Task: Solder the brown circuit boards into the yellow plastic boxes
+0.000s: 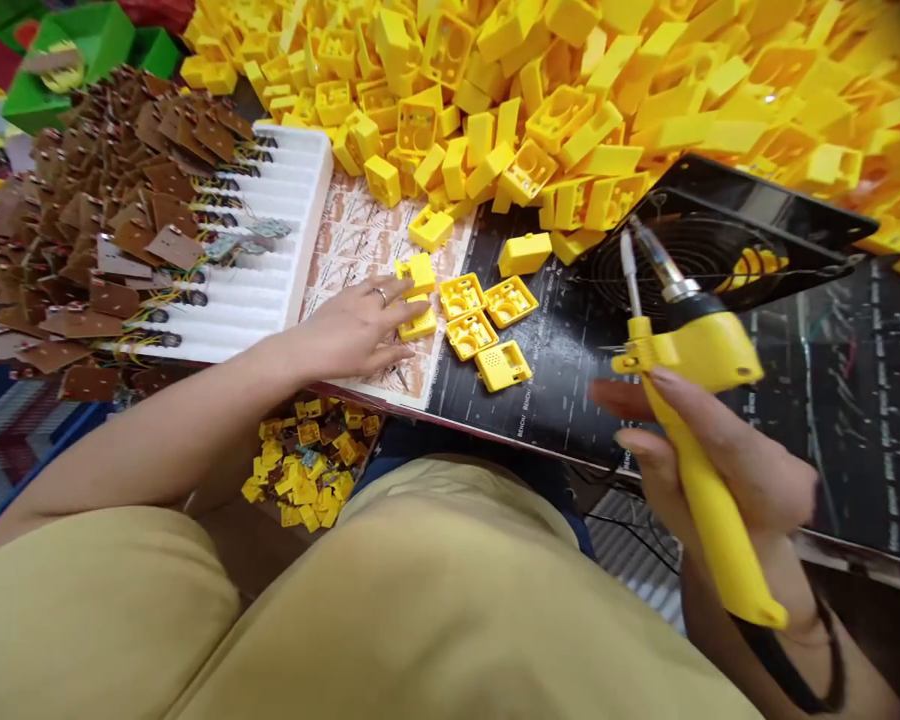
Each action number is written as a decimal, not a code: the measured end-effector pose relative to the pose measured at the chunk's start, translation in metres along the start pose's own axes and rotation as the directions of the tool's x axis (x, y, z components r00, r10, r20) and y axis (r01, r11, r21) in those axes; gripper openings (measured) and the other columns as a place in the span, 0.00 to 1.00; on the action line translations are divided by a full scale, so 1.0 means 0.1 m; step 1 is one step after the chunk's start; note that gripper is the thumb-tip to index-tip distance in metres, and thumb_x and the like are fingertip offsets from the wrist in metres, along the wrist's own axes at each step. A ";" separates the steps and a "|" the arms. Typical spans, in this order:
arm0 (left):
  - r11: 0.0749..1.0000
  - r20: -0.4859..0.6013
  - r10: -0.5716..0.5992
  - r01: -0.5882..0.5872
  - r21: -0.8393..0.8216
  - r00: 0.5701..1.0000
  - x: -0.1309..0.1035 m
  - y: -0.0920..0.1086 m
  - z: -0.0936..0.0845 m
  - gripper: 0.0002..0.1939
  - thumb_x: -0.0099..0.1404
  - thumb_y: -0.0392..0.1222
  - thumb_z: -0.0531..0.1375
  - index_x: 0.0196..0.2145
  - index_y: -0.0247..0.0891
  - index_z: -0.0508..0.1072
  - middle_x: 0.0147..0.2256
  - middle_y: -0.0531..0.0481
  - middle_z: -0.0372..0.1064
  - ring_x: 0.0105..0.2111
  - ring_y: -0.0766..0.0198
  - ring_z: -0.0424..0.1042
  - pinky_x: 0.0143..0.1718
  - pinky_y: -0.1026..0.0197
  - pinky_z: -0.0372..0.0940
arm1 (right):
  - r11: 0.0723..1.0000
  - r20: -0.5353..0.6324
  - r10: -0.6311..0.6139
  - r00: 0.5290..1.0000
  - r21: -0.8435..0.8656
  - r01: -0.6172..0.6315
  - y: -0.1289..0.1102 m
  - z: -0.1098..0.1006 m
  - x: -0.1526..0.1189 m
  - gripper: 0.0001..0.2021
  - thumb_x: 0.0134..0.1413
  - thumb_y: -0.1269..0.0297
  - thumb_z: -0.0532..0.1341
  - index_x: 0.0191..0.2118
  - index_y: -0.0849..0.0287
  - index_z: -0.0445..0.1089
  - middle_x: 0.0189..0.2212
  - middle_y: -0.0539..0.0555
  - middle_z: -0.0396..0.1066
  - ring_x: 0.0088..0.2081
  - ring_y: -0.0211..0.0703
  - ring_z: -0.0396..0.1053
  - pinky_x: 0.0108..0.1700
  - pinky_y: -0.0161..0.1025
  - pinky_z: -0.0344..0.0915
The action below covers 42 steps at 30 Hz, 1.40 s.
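Note:
My left hand (352, 325) lies flat over the printed paper on the bench, fingers spread, a ring on one of them. Its fingertips touch two small yellow plastic housings (418, 320), partly covered by the fingers. Just right of them sit several more: open ones (461, 297) with round recesses facing up, and one (504, 366) showing a dotted grille and a square window. In my right hand (757, 470) is a yellow soldering gun (709, 350), gripped by its handle, its metal tip raised above the bench and pointing away from me.
A large heap of yellow housings (480, 120) fills the back. Left, brown circuit boards (135, 200) with wires are piled on a white ribbed foam tray (255, 290). A black fan (765, 210) stands behind the soldering gun. Below the bench edge is a pile of yellow parts (307, 480).

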<state>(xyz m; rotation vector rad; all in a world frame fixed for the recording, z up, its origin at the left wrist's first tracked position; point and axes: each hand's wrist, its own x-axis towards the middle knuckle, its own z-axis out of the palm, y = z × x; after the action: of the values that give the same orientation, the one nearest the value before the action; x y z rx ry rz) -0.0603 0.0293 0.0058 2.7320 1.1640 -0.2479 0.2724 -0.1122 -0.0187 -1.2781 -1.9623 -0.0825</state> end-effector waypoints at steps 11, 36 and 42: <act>0.879 -0.249 -0.143 0.007 -0.476 0.958 0.11 0.32 0.20 0.19 0.75 0.45 0.50 0.57 0.38 0.71 0.53 0.43 0.77 0.51 0.56 0.77 0.54 0.52 0.73 | 0.999 0.069 -0.037 0.997 0.027 0.035 -0.12 0.70 0.20 0.09 0.67 0.64 0.63 0.51 0.54 0.69 0.44 0.56 0.79 0.46 0.48 0.80 0.43 0.40 0.78; 0.993 -0.122 0.006 0.008 0.116 0.993 0.44 1.02 0.03 0.34 0.71 0.68 0.53 0.54 0.36 0.77 0.44 0.36 0.78 0.50 0.41 0.75 0.52 0.43 0.65 | 0.949 0.097 -0.032 0.995 -0.309 0.060 0.09 0.28 -0.03 0.21 0.66 0.46 0.63 0.53 0.57 0.72 0.29 0.52 0.71 0.25 0.41 0.66 0.27 0.40 0.55; 0.990 -0.038 0.067 -0.062 0.125 0.997 0.22 0.84 -0.17 0.38 0.71 0.71 0.49 0.46 0.33 0.80 0.46 0.35 0.78 0.52 0.39 0.75 0.58 0.40 0.67 | 0.949 0.189 -0.207 0.960 -0.199 0.244 0.21 0.12 0.03 0.26 0.63 0.41 0.64 0.54 0.57 0.68 0.32 0.53 0.73 0.35 0.47 0.72 0.41 0.44 0.64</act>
<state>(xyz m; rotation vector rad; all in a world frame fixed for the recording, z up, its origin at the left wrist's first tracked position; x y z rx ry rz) 0.0171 -0.0089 0.0243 2.8903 1.1031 -0.2640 0.2818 -0.0945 -0.0320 -1.2241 -2.2917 -0.3258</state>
